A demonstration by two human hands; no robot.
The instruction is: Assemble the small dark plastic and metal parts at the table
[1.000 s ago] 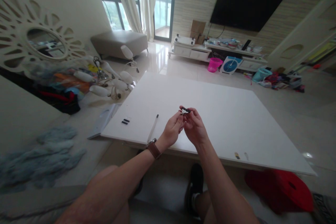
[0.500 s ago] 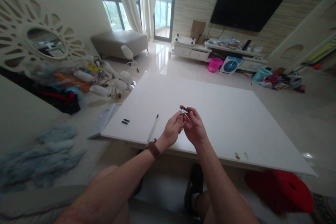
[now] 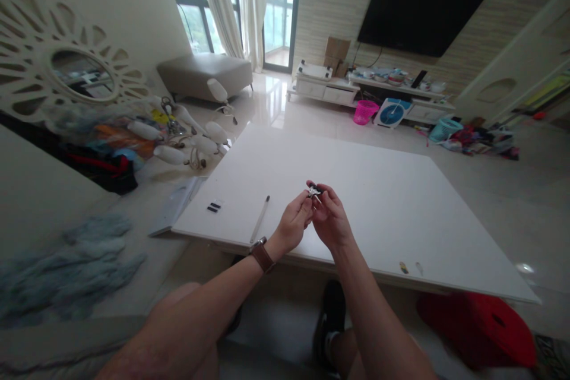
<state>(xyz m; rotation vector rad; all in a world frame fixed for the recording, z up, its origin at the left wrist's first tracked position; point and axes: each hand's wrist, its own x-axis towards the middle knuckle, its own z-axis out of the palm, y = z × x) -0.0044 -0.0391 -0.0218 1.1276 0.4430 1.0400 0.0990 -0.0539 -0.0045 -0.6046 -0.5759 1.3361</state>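
Note:
Over the near edge of a white table, my two hands meet around one small black-and-silver object; its exact kind is too small to tell. My left hand, with a brown-strapped watch on the wrist, pinches it from the left. The fingers of my right hand are closed on its right side. Left of my hands lies a slim white stick with a dark tip. Farther left, a small clear pack with black strips rests on the tabletop.
A small yellow-and-dark piece and a clear bit lie near the table's front right edge. A red bag-like item is below that side. A lamp with several white shades stands beyond the left edge. Grey fluffy fabric covers floor at left.
The view has shifted very slightly. Both hands keep hold of the small black-and-silver object, which looks turned a little.

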